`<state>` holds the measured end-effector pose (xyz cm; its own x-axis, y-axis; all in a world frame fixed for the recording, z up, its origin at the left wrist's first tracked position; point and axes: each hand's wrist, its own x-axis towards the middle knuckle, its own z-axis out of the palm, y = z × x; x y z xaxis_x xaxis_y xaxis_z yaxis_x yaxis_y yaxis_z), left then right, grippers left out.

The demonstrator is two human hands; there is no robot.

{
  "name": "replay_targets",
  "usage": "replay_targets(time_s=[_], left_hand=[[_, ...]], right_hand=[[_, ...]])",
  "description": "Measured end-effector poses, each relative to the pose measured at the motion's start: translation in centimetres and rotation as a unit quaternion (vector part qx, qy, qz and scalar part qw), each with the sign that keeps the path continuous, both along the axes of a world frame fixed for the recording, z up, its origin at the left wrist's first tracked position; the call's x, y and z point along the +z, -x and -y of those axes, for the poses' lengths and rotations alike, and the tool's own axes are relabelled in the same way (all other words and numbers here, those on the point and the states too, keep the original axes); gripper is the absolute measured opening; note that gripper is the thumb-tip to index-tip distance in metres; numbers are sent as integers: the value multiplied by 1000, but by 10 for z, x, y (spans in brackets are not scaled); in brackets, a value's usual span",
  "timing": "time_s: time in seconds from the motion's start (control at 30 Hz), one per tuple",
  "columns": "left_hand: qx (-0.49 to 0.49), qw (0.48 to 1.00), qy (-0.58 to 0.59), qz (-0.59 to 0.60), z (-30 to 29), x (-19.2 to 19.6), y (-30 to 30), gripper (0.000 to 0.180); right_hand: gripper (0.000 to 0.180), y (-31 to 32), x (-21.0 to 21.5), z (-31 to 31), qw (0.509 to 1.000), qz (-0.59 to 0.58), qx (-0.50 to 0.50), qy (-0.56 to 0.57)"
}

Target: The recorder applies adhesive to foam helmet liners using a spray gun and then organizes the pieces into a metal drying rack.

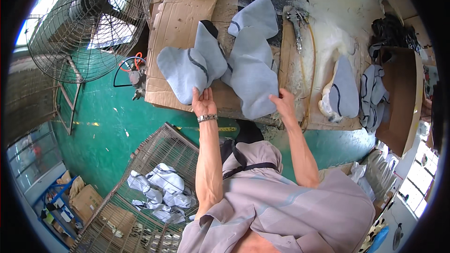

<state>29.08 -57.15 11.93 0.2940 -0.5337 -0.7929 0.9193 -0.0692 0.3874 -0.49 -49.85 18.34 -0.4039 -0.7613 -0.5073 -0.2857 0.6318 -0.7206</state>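
Several flat, rounded grey fabric pieces with dark stripes lie overlapping on the table. My left hand, with a metal watch on the wrist, grips the near edge of the left grey fabric piece, its fingertips partly hidden at the cloth. My right hand pinches the right edge of another grey fabric piece, thumb on top. Between and behind them lie a narrower grey piece and a further grey piece at the far side.
Cardboard covers the table. A spray gun with a hose lies right of the pieces, by a grey piece on a whitish form. An open carton stands far right, a caged fan left. A wire basket below holds grey pieces.
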Motion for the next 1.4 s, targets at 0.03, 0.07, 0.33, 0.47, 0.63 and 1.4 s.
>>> replay_targets(time_s=[0.03,0.07,0.33,0.47,0.63,1.4], left_hand=[[-10,999,34,5,0,7,-4,41],[-9,998,66,11,1,15,-9,39],[9,985,172,14,14,77,-30,33],[2,979,204,8,6,113,-37,34],[31,969,235,68,-37,162,-80,41],[273,936,93,204,-293,147,-206,22]], right_hand=[[27,5,11,2,996,72,-40,21],[27,12,22,4,996,72,-34,39],[32,60,35,47,979,203,-3,35],[40,43,48,63,968,235,-61,-68],[48,30,139,45,908,412,-33,67],[48,68,-135,80,993,115,-19,36]])
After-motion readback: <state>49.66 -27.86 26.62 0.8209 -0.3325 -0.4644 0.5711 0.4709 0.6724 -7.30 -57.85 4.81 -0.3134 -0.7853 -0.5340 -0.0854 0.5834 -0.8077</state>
